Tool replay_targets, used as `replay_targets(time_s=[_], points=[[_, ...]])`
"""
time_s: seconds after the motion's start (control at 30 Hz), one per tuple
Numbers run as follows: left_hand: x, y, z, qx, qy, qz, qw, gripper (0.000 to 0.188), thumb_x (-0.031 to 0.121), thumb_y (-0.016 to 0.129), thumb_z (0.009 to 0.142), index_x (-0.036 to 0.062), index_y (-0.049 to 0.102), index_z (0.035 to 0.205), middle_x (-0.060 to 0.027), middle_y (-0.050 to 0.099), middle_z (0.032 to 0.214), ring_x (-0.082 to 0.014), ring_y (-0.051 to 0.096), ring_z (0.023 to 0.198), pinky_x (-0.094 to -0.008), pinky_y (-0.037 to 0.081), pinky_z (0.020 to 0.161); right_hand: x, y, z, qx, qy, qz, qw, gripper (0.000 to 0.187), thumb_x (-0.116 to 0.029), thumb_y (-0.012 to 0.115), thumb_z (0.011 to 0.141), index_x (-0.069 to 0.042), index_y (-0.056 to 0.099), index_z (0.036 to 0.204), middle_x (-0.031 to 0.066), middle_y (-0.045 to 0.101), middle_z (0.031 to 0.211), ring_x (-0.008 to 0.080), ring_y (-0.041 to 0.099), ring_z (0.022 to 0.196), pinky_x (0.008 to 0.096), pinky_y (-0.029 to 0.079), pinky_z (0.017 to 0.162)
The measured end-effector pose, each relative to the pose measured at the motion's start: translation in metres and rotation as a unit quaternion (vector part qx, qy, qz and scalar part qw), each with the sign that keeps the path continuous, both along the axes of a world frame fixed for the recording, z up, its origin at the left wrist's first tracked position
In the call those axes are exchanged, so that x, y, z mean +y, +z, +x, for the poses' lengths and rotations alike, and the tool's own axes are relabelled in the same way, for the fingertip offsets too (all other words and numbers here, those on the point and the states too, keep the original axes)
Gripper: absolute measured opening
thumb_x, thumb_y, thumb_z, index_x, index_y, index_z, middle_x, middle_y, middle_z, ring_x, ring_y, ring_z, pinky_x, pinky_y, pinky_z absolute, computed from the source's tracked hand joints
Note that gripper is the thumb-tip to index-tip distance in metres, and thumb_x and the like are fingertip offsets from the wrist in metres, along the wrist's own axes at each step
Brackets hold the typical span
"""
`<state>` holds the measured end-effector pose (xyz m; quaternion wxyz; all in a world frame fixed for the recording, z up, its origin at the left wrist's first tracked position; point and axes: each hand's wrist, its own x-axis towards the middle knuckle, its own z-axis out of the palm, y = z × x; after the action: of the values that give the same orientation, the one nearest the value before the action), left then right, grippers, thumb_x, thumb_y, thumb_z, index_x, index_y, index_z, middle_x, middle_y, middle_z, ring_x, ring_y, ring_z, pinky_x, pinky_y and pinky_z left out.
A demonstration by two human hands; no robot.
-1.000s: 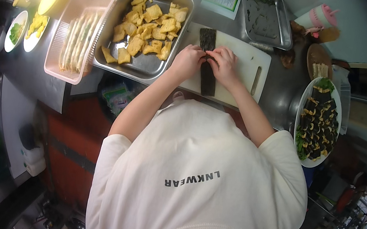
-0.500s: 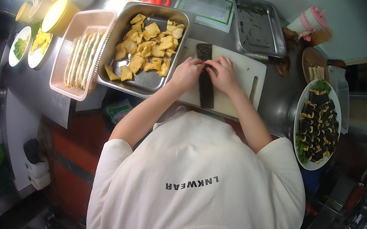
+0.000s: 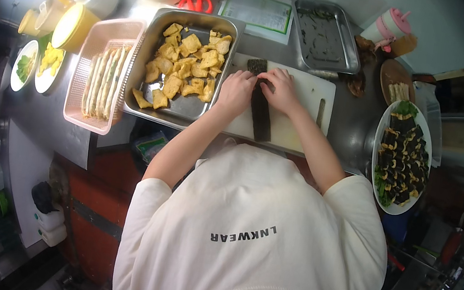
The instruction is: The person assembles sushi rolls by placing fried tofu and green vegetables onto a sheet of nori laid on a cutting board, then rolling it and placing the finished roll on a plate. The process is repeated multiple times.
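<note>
A long dark strip of dried seaweed [image 3: 261,119] lies lengthwise on a white cutting board [image 3: 314,91]. My left hand [image 3: 236,90] and my right hand [image 3: 280,90] meet over its upper half, fingers bent and closed, fingertips pinching at the strip. Whatever else lies between the fingertips is hidden by them. Left of the board, a deep steel tray [image 3: 235,37] holds golden fried tofu pieces [image 3: 187,66]. At the far right, an oval white plate [image 3: 385,108] carries rows of dark seaweed-wrapped rolls [image 3: 403,152] with green leaves.
A pink basket [image 3: 118,28] with long pale rolls stands beside the tray. Further left are small plates of greens [image 3: 26,63] and yellow pieces [image 3: 51,61], and yellow tubs [image 3: 74,28]. Red-handled scissors [image 3: 198,3], a shallow steel tray [image 3: 328,42] and a pink-lidded cup [image 3: 387,27] stand behind.
The view has shifted slightly. Both hands stay over the same part of the seaweed strip, with only small finger movements.
</note>
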<state>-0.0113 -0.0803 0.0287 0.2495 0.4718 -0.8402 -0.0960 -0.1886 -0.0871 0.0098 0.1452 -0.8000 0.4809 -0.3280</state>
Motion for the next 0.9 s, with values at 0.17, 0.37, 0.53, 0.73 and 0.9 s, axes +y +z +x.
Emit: replay_targets(time_s=[0.17, 0.37, 0.53, 0.73, 0.9], points=[[-0.012, -0.007, 0.0, -0.009, 0.005, 0.0, 1.0, 0.013, 0.006, 0.062, 0.074, 0.0042, 0.063, 0.087, -0.0084, 0.059, 0.089, -0.0277, 0.058, 0.089, -0.0391, 0.049, 0.077, -0.009, 0.0, 0.0, -0.138, 0.039, 0.053, 0.988, 0.024, -0.009, 0.07, 0.076, -0.013, 0.069, 0.099, 0.0021, 0.062, 0.103, 0.023, 0.057, 0.098, 0.0365, 0.041, 0.082], [-0.017, 0.002, -0.005, -0.08, 0.02, 0.0, 0.997, 0.019, 0.005, 0.059, 0.077, 0.0023, 0.063, 0.095, -0.0091, 0.059, 0.097, -0.0288, 0.056, 0.094, -0.0393, 0.048, 0.081, -0.01, -0.017, -0.002, -0.058, 0.015, -0.021, 0.998, 0.024, -0.01, 0.07, 0.077, -0.013, 0.068, 0.101, 0.0037, 0.064, 0.102, 0.0234, 0.057, 0.105, 0.0367, 0.041, 0.087], [-0.017, -0.007, -0.002, -0.055, -0.004, -0.061, 0.997, 0.017, 0.004, 0.058, 0.074, 0.0029, 0.061, 0.091, -0.0088, 0.056, 0.094, -0.0269, 0.056, 0.093, -0.0381, 0.049, 0.078, -0.02, -0.011, 0.003, -0.013, -0.016, -0.052, 0.998, 0.022, -0.01, 0.067, 0.079, -0.013, 0.068, 0.101, 0.0058, 0.062, 0.106, 0.0248, 0.055, 0.108, 0.0394, 0.039, 0.09], [-0.031, -0.005, -0.003, -0.095, 0.0, -0.016, 0.995, 0.019, 0.003, 0.057, 0.076, 0.0018, 0.061, 0.094, -0.0087, 0.057, 0.097, -0.0267, 0.056, 0.094, -0.0374, 0.048, 0.079, -0.026, -0.005, 0.003, -0.093, 0.021, 0.055, 0.994, 0.02, -0.009, 0.066, 0.08, -0.011, 0.067, 0.099, 0.008, 0.06, 0.103, 0.0263, 0.054, 0.106, 0.039, 0.041, 0.089], [-0.031, -0.002, -0.012, -0.093, 0.022, -0.071, 0.993, 0.018, 0.006, 0.054, 0.079, 0.0013, 0.061, 0.095, -0.0082, 0.057, 0.096, -0.0258, 0.056, 0.093, -0.0363, 0.048, 0.08, -0.04, -0.011, 0.003, -0.059, 0.009, 0.012, 0.998, 0.017, -0.009, 0.065, 0.081, -0.009, 0.068, 0.097, 0.0077, 0.06, 0.102, 0.0286, 0.054, 0.1, 0.0389, 0.043, 0.087]])
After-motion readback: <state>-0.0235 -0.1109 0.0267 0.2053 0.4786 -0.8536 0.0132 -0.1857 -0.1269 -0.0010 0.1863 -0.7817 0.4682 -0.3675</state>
